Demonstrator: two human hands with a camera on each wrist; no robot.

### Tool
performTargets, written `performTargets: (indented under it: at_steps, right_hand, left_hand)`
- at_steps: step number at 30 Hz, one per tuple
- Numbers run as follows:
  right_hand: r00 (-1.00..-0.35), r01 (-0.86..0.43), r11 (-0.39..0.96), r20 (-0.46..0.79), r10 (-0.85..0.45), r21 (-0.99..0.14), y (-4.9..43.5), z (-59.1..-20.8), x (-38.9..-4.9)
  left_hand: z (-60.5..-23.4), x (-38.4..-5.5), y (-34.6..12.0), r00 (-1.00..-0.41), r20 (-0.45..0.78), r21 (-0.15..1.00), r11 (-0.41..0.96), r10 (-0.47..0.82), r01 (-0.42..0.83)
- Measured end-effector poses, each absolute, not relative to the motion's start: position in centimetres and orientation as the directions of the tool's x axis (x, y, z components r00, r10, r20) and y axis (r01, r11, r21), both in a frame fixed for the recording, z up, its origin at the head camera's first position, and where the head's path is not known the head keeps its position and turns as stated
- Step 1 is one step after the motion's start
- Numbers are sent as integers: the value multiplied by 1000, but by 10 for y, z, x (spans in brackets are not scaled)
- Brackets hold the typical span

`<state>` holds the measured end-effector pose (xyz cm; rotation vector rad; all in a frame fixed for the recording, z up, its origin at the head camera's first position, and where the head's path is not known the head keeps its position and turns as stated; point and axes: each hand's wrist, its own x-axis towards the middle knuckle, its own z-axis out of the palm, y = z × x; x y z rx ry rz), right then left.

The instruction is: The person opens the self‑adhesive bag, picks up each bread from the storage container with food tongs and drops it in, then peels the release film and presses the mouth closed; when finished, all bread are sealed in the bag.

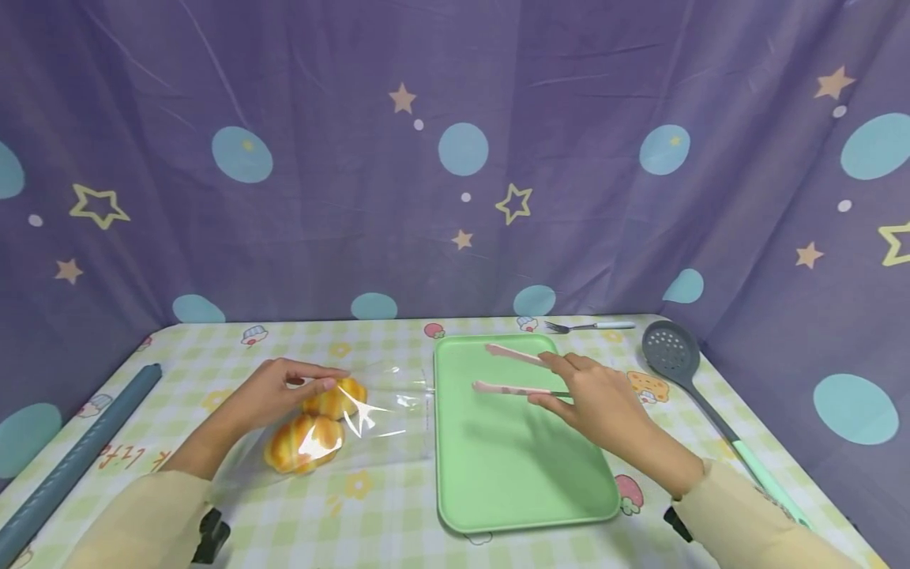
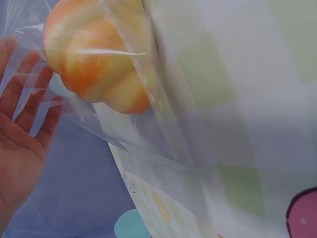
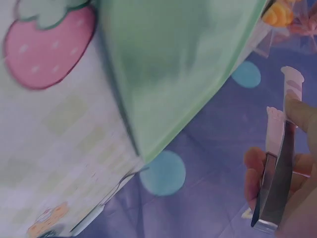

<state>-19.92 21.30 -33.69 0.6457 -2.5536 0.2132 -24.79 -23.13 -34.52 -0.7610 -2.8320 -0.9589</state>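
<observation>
My left hand [image 1: 273,395] is at a clear plastic bag [image 1: 398,399], thumb and forefinger gripping it near the upper bread roll [image 1: 351,393]. A second golden roll [image 1: 304,444] lies below it under the film. In the left wrist view the film [image 2: 133,144] stretches past the fingers, and a roll [image 2: 99,59] is close to their tips. My right hand [image 1: 604,399] holds metal tongs [image 3: 278,183] with pink paw-like tips, thumb on one arm and fingers round the other. The tongs' tips stand apart over the green tray [image 1: 512,482], nothing between them.
A fork [image 1: 604,325] lies at the table's back edge. Along the right side rests a grey slotted skimmer [image 1: 670,352] with a mint handle. A dark blue-grey rod [image 1: 78,458] runs along the left edge. The checked cloth [image 1: 384,514] covers the table before a purple curtain [image 1: 341,197].
</observation>
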Motion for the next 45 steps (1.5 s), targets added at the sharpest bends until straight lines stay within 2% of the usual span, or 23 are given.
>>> performTargets:
  at_steps: [7, 20, 29, 36, 45]
  right_hand:
    - [-817, -406, 908, 487, -308, -107, 238, -334, -194]
    - [-930, -228, 929, 347, -119, -291, 274, -336, -190]
    - [-966, -80, 949, 259, 2, -304, 296, -344, -192]
    - [-991, 21, 942, 121, 65, -336, 306, -352, -193]
    - [-997, 48, 933, 40, 67, -356, 313, -371, -198]
  left_hand:
    - [-345, -248, -231, -875, 211, 564, 676, 437, 474]
    - [-348, -248, -232, -872, 216, 572, 667, 439, 477]
    - [-348, -248, -231, -873, 219, 563, 674, 437, 478]
    - [-347, -248, -231, -868, 228, 562, 668, 441, 487]
    - [-348, -248, -231, -862, 230, 564, 660, 451, 496]
